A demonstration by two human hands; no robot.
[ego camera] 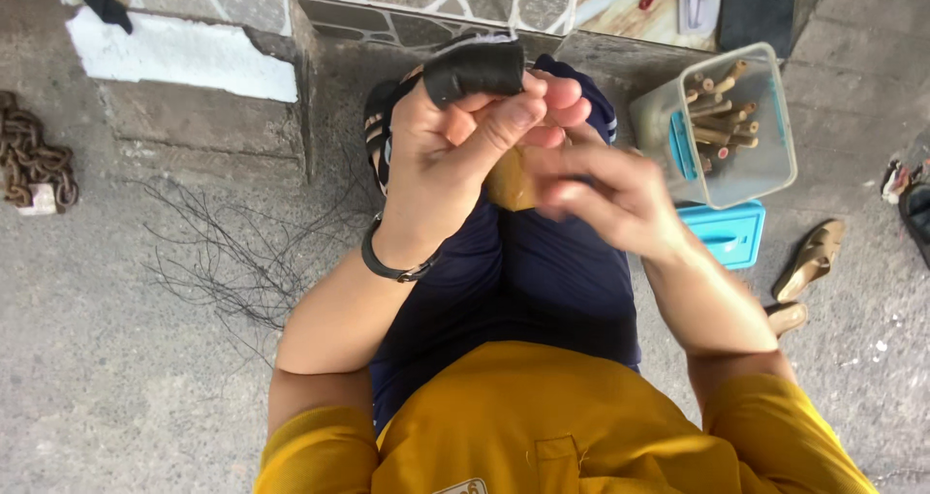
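Note:
My left hand (pixel 465 136) is raised over my lap with a black rubber sleeve (pixel 475 70) on its index finger, and its fingers curl around a small tan, wood-coloured piece (pixel 509 182). My right hand (pixel 605 194), blurred, touches the same piece from the right, fingers pinched on it. A black band (pixel 387 260) circles my left wrist. Most of the tan piece is hidden by the fingers.
A clear plastic tub (pixel 765 155) of short brown sticks stands to the right, its turquoise lid (pixel 727 234) beside it. Thin black strands (pixel 223 252) lie on the concrete at left, a rusty chain (pixel 34 160) farther left. Sandals (pixel 809 262) lie at right; a stone step (pixel 194 58) is ahead.

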